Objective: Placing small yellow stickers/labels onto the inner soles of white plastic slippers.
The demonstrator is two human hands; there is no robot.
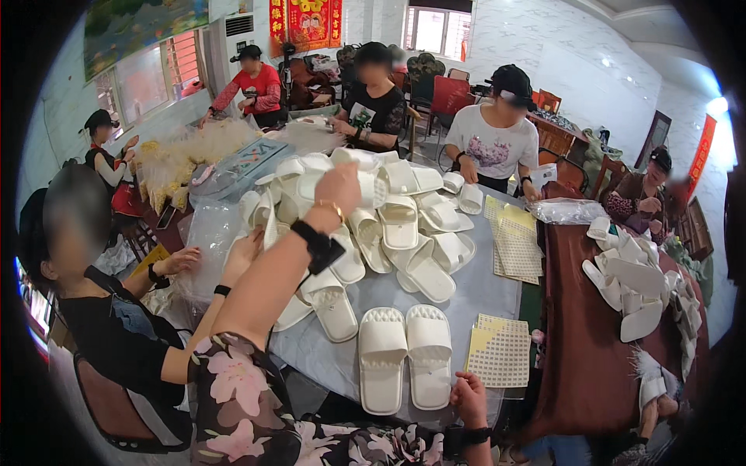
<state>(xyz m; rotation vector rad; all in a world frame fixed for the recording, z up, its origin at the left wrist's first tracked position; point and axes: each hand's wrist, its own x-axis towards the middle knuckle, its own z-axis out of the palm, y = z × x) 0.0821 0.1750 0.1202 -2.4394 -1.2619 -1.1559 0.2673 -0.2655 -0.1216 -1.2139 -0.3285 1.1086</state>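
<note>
A pair of white slippers (pixel 382 373) lies side by side at the table's near edge, soles down, toes away from me. My right hand (pixel 468 398) is beside the right slipper's heel, thumb and forefinger pinched together; whatever is between them is too small to make out. My left hand (pixel 339 189) reaches far across the heap of white slippers (pixel 400 221), bent over it and blurred, with its fingers hidden. Sheets of small printed stickers (pixel 499 353) on yellow backing lie right of the pair. Another person's hand (pixel 243 255) touches slippers at the heap's left side.
More sticker sheets (pixel 514 241) lie beyond, along the table's right side. A brown-covered table (pixel 575 342) at the right bears another slipper pile (pixel 633 272). Several people work around the tables; one person (pixel 116 311) sits close at my left. Clear plastic bags (pixel 171 167) stand at the back left.
</note>
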